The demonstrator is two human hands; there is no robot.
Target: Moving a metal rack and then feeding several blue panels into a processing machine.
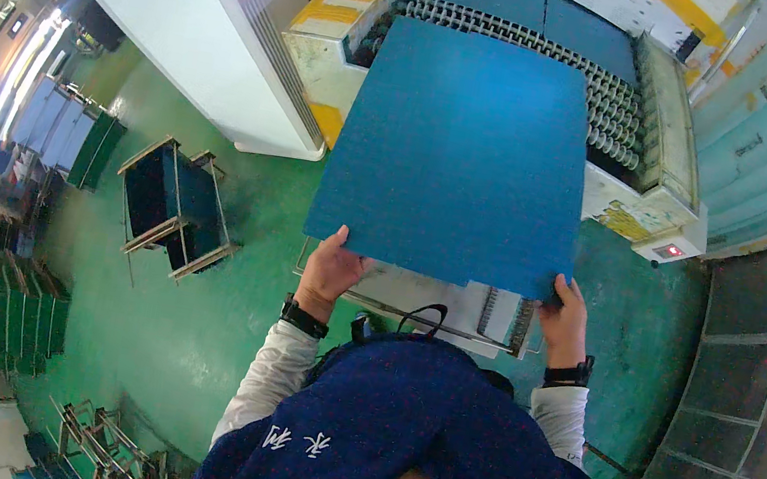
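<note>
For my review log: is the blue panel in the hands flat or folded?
Flat: the blue panel shows one broad, unbroken face, no crease visible.

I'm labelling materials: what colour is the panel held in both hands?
The panel is blue, best seen in the head view.
</note>
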